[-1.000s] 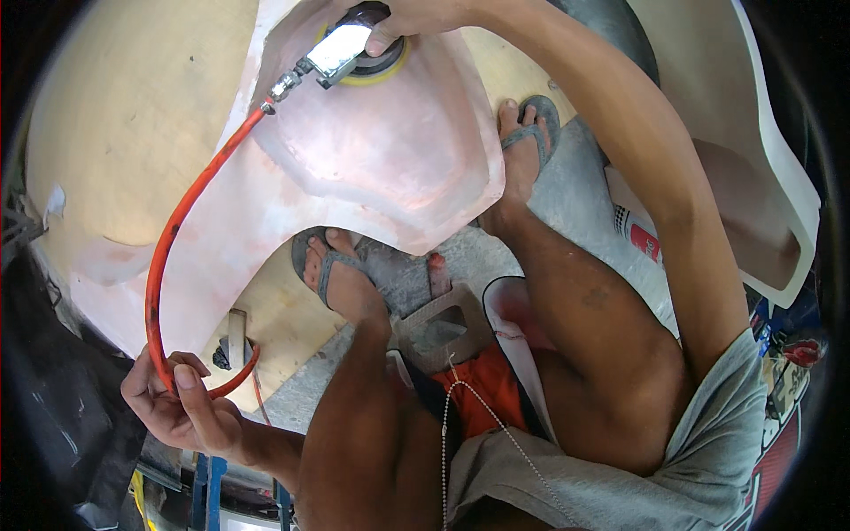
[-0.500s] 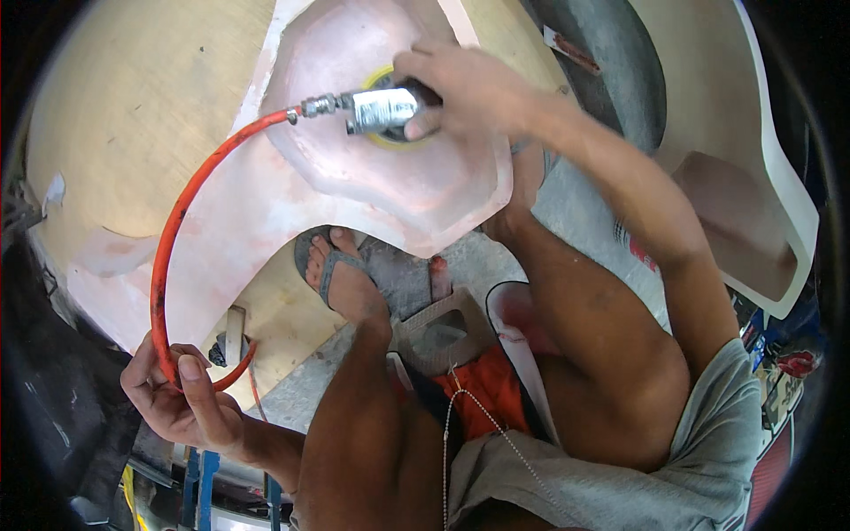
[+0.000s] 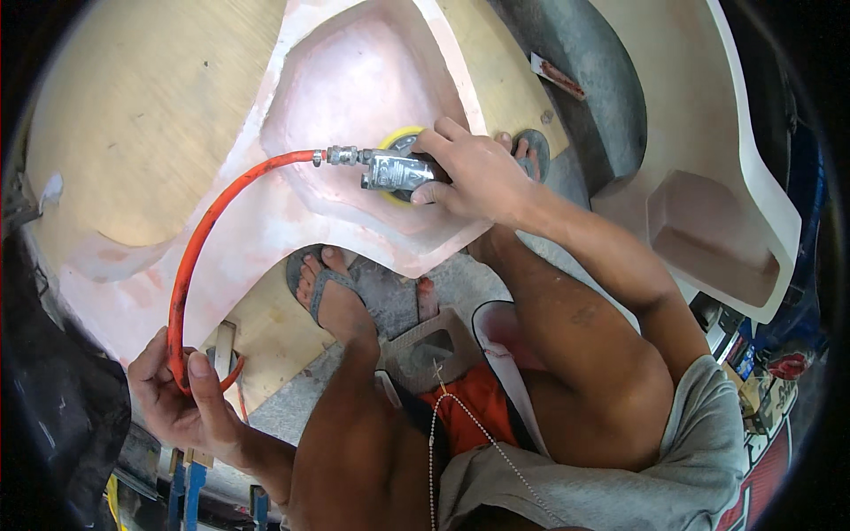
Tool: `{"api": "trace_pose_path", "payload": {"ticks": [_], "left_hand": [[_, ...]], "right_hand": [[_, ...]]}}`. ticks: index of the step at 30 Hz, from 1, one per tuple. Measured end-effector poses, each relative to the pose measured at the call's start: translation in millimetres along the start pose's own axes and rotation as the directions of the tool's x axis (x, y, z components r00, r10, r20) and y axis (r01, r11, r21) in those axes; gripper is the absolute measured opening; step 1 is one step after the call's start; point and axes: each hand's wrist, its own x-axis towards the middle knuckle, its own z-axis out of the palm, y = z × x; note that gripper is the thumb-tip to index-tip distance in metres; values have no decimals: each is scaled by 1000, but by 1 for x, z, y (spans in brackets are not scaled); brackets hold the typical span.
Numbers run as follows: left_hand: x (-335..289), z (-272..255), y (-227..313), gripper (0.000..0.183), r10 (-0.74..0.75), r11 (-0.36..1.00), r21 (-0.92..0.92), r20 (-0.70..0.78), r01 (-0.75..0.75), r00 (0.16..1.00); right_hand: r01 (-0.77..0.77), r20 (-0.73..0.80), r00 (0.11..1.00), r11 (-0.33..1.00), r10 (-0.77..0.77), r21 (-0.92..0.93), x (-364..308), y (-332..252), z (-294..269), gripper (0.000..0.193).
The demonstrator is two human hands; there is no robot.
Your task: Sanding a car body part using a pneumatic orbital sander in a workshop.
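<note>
My right hand point(image 3: 478, 168) is wrapped round an air sander point(image 3: 396, 172) with a silver body. Its round yellow-edged pad point(image 3: 395, 138) lies against the recessed face of a pale pink moulded panel point(image 3: 345, 93), close to the recess's near right side. From a metal coupling at the sander's left, an orange air hose point(image 3: 197, 234) arcs down to my left hand point(image 3: 190, 398). The fingers and thumb of that hand are closed round the hose, near the panel's lower left edge.
The panel lies on a plywood sheet point(image 3: 150, 106). Right of it are a dark grey curved piece point(image 3: 584, 80) carrying a small reddish strip point(image 3: 558, 76), and another pale moulded panel point(image 3: 682, 97). A beige plastic stool point(image 3: 416, 350) stands between my legs. Black sheeting point(image 3: 62, 389) hangs at left.
The sander and my right hand have moved nearer to me and slightly right over the recess. My left hand keeps its hold on the hose. The view has shifted a little.
</note>
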Motion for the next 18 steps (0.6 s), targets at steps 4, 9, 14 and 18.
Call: {"api": "trace_pose_path", "payload": {"ticks": [4,9,14,18], "left_hand": [[-3,-1,2,37,-37,998,-51,22,38,999],[-3,0,4,37,-21,996,-85,31,23,999],[-12,2,14,45,36,999,-30,42,-35,998],[-21,1,22,52,57,992,-114,7,-56,998]], "right_hand": [[48,10,999,998,-47,-40,22,4,-12,57],[138,-26,990,989,-139,-51,52,13,-26,52],[224,-51,972,973,-228,-62,79,23,-35,46],[308,-2,950,941,-312,-138,106,18,-48,56]]}}
